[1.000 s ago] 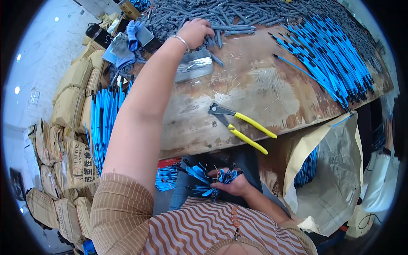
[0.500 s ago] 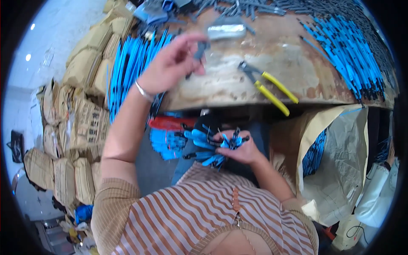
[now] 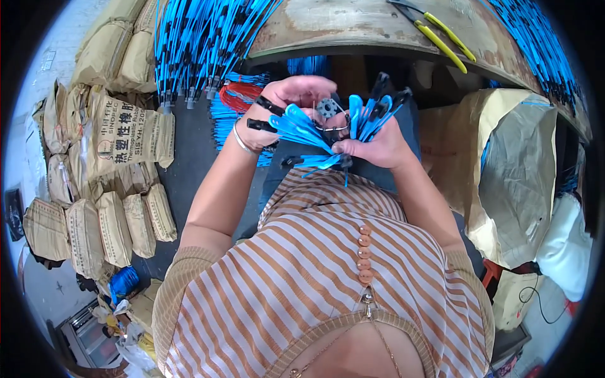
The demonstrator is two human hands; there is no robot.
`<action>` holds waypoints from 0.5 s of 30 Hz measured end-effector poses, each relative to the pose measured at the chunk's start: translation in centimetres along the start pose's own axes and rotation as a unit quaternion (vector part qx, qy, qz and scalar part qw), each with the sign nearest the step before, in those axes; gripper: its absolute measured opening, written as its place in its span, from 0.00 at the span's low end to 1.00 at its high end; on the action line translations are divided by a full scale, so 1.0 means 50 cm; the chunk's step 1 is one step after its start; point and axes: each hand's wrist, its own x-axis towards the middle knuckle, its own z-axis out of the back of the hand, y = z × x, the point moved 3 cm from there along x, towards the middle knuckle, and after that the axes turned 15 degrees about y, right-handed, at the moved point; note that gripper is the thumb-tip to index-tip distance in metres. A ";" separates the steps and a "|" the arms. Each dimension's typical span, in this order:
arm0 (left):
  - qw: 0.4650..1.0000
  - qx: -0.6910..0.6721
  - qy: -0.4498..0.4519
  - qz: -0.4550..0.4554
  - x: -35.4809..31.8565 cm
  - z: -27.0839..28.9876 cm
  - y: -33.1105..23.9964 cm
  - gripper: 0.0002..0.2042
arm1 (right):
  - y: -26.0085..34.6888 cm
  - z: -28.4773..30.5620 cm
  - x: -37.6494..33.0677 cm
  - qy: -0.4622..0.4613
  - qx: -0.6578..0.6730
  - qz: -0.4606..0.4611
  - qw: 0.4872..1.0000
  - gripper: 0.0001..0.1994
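A spread bundle of blue strips with black ends fans out in front of my chest. My right hand is closed round its right side, thumb across the strips. My left hand reaches in from the left, fingers curled over the middle of the bundle. At its fingertips is a small grey round piece with holes, which it appears to pinch. Just beneath that piece, a thin ring runs among the strips. Part of the left fingers and thumb is hidden behind the blue strips.
Yellow-handled cutting pliers lie on the worn wooden table. Long blue strips hang over its left edge; more lie at the right. A red coil sits below. An open paper sack stands right, stacked sacks left.
My left hand has come down from over the table with the grey piece to the bundle. The bundle is spread wider in my right hand. The view has tilted down toward my body.
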 end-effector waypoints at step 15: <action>0.993 -0.075 0.064 -0.067 0.022 0.011 -0.015 0.26 | 0.030 -0.012 0.015 -0.072 -0.007 0.006 0.997 0.17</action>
